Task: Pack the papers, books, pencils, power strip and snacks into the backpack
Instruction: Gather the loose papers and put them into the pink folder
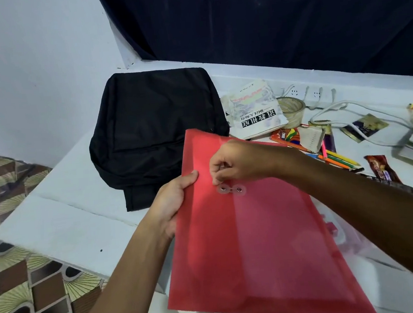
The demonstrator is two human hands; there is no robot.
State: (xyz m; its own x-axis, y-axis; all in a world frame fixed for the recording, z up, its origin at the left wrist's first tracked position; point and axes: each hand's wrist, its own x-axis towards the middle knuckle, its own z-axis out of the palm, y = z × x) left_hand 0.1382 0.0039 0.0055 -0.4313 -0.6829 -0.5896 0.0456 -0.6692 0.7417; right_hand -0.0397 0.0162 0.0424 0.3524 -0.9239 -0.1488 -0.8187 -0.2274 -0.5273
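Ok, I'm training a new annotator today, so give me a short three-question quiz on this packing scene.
1. True or false: the backpack lies flat on the table.
2. Which hand grips the red folder's edge? A left, B right.
3. What is the right hand pinching at?

Key: 1 true. 2 A, the left hand. 3 The folder's clasp, with its fingers.
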